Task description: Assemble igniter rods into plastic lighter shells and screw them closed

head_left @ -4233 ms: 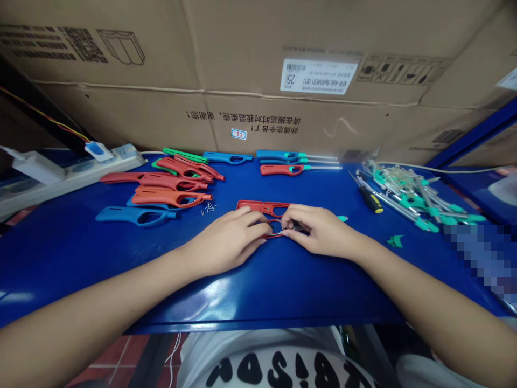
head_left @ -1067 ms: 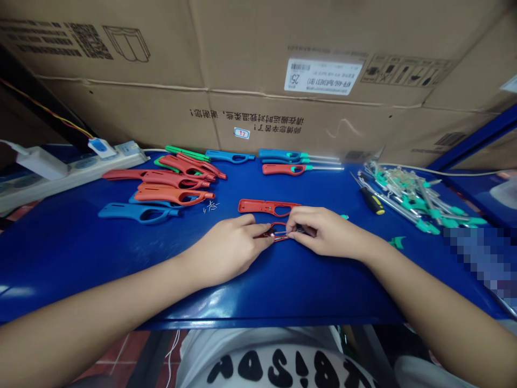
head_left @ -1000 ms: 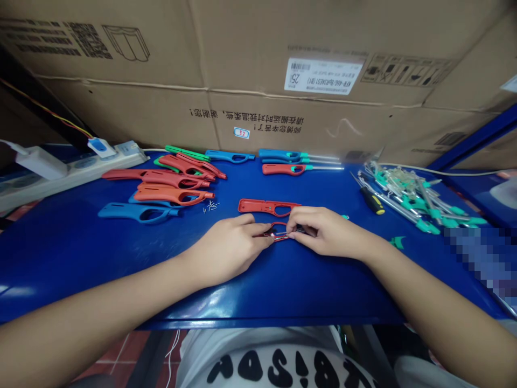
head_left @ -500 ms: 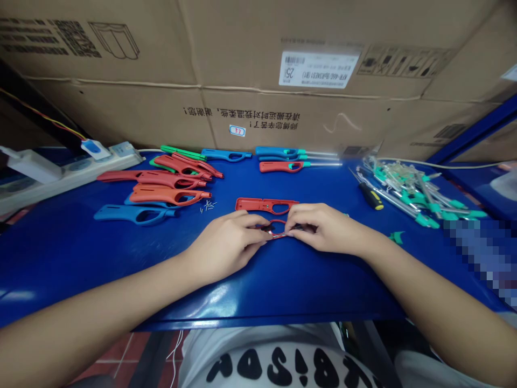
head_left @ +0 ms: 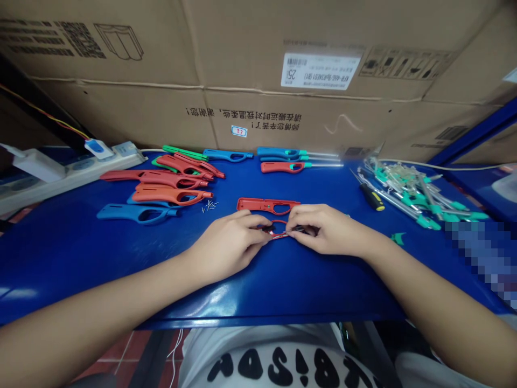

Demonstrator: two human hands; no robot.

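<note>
My left hand (head_left: 226, 245) and my right hand (head_left: 325, 229) meet at the middle of the blue table (head_left: 81, 253). Both pinch a red lighter shell half (head_left: 278, 228) that lies between them; most of it is hidden under the fingers. A thin metal part shows at my right fingertips. Just behind the hands lies a second red shell half (head_left: 267, 205), flat and untouched.
Red, blue and green shell halves (head_left: 161, 188) lie piled at the left, with small screws (head_left: 209, 205) beside them. Assembled lighters (head_left: 291, 160) lie at the back. A black-and-yellow screwdriver (head_left: 371, 196) and clear-and-teal inner parts (head_left: 412, 194) are at the right. Cardboard boxes (head_left: 258, 70) stand behind; a power strip (head_left: 68, 170) lies far left.
Both hands have stayed on the red shell half with only slight finger shifts. The view has shifted a little.
</note>
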